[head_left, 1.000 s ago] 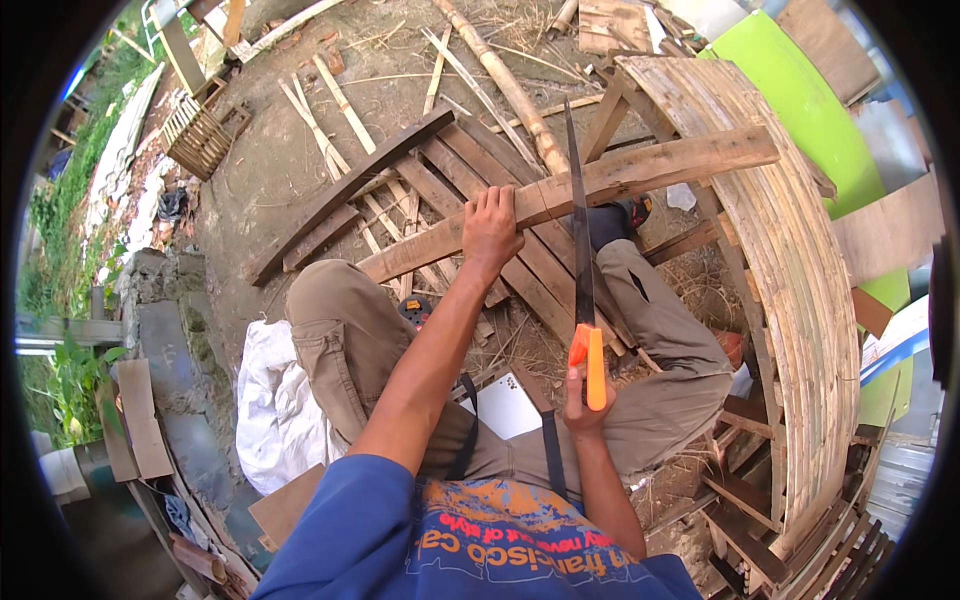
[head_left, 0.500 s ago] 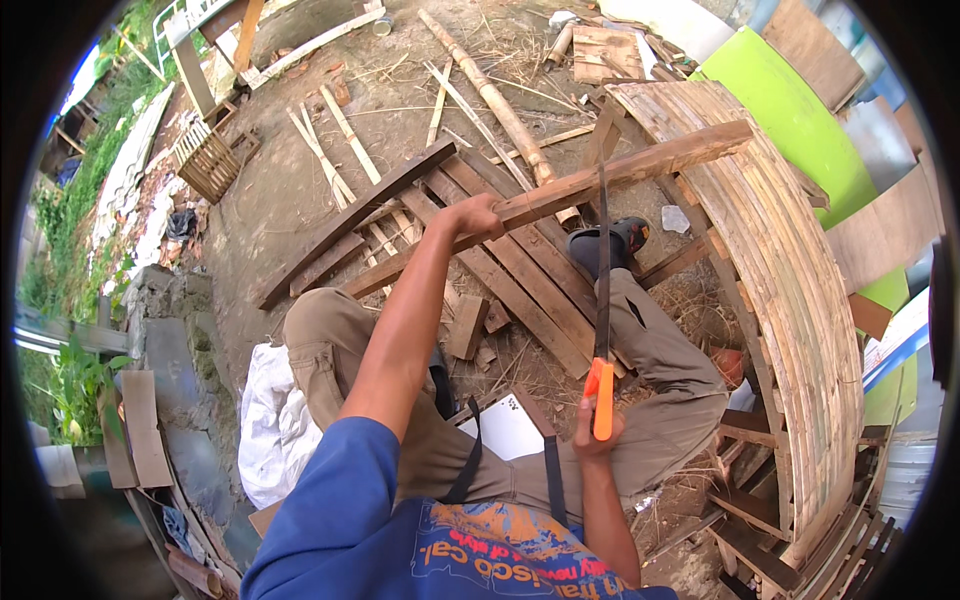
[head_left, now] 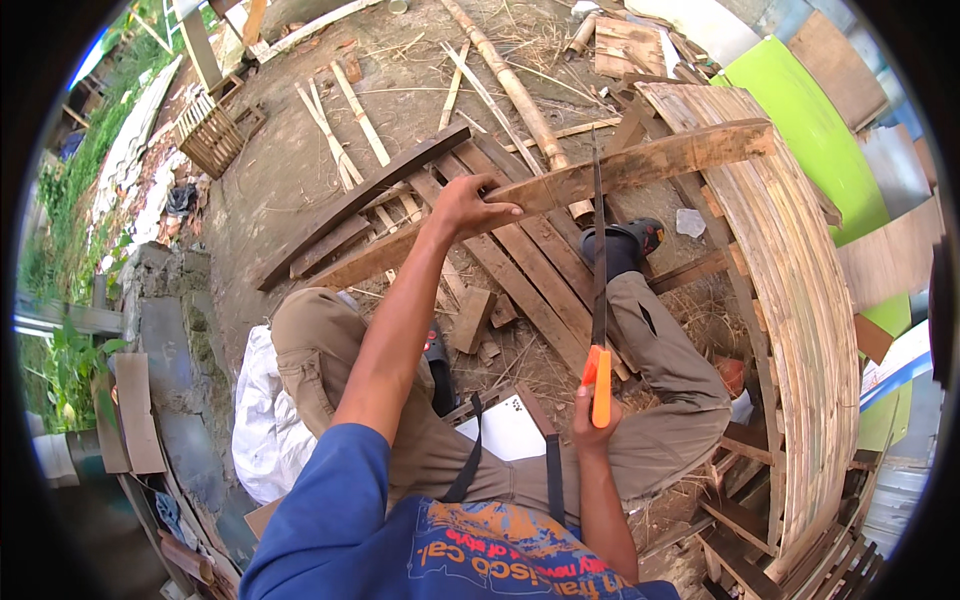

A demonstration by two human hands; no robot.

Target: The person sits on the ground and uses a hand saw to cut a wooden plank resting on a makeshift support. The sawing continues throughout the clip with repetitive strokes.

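My left hand (head_left: pixel 472 208) is closed over a long brown wooden beam (head_left: pixel 660 160), its thumb lying along the face. The beam slants from beside my left knee up to the right, its far end over the bamboo slats. In my right hand (head_left: pixel 597 430) is a handsaw (head_left: pixel 600 285), gripped by its orange handle. Its dark blade points away from me and crosses the beam to the right of my left hand, the tip showing past the far edge. Whether the teeth have cut into the wood cannot be made out. Several brown planks (head_left: pixel 510 270) lie beneath the beam.
A bamboo-slat panel (head_left: pixel 800 300) on a wooden frame curves along my right. Bamboo poles (head_left: pixel 505 80) and strips lie on the dirt ahead. Short wood blocks (head_left: pixel 473 320) sit between my legs. To the left are a white sack (head_left: pixel 262 420) and a low block wall (head_left: pixel 175 350).
The saw has slid forward, so more of its tip shows beyond the beam. The beam's face shows wider, and my left thumb now lies along it. The view has shifted slightly.
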